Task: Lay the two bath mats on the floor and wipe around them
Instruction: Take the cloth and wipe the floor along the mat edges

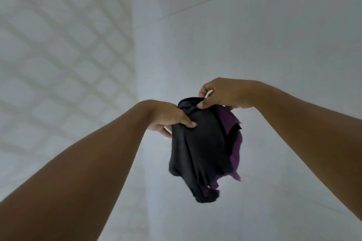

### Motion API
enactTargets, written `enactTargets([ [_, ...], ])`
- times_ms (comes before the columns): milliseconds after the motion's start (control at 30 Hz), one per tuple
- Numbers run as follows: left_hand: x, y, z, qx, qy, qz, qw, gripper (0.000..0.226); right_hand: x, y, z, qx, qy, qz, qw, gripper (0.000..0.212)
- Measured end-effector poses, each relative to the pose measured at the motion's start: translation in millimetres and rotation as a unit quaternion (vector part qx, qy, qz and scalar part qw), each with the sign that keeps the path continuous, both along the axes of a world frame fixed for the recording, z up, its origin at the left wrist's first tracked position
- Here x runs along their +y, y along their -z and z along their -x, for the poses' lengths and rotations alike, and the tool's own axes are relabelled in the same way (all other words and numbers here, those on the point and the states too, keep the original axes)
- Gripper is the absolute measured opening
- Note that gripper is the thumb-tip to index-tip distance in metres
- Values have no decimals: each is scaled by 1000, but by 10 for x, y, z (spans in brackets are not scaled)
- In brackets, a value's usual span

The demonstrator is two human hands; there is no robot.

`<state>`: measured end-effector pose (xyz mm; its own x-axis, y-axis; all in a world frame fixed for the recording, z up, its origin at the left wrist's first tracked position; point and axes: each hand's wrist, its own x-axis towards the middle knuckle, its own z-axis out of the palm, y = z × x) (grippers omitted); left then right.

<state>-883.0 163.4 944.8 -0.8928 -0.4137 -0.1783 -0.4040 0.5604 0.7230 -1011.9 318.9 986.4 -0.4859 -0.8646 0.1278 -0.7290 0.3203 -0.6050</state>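
Bare forearms lead to hands pinching crumpled, limp black-and-purple cloth [203,148].

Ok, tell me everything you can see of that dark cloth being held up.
The cloth is soft, thin fabric, black with purple showing along its right edge and bottom. It hangs bunched and creased in the air, touching no surface. The left hand pinches its upper left; the right hand grips its top. Pale tiled surfaces lie behind.

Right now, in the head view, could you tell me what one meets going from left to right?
Tiled wall → left hand → black cloth → purple cloth → right forearm.
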Motion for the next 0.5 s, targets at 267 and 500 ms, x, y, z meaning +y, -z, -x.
enactTargets([
  [267, -1117, 71, -1668, 39, -232, -51, 971, 32, -1995, 547, -933, -74, -160, 44, 983, 21],
  [500, -1405, 85, -2676, 178, -444, -89, 874, 40, -2981, 1207, -1767, -181, -321, -232, 900, 86],
])
